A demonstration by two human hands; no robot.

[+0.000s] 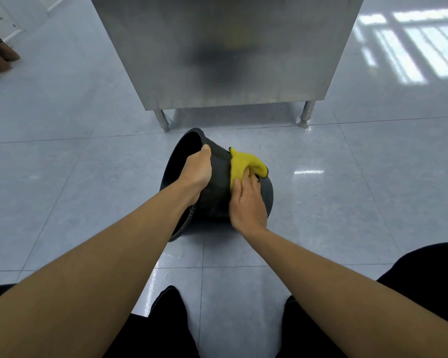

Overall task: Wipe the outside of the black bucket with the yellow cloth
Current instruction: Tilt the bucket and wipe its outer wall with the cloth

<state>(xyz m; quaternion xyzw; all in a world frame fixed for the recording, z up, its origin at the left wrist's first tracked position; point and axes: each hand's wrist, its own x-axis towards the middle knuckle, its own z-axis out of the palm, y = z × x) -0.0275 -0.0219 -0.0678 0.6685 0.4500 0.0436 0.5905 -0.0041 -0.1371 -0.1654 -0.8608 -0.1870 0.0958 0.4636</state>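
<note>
I count one black bucket (217,192), one yellow cloth (243,164) and two bare hands at work. The bucket lies tipped on its side on the tiled floor (347,189), its open mouth facing left and its base to the right, just in front of the steel cabinet (225,47). I can see two of the cabinet's legs (163,121), and the bucket's far rim sits near the left one without touching it.

My left hand (195,171) is closed over the bucket's upper rim, thumb on the outer wall and fingers hooked inside. My right hand (247,202) lies flat with fingers close together, pressing the cloth against the bucket's outer wall near the base; part of the cloth sticks out beyond the fingertips.

Open floor spreads wide to the left and right of the bucket. My two dark-clad knees (171,313) close in the near side. At the far left edge, another person's feet (0,58) stand well apart from everything.
</note>
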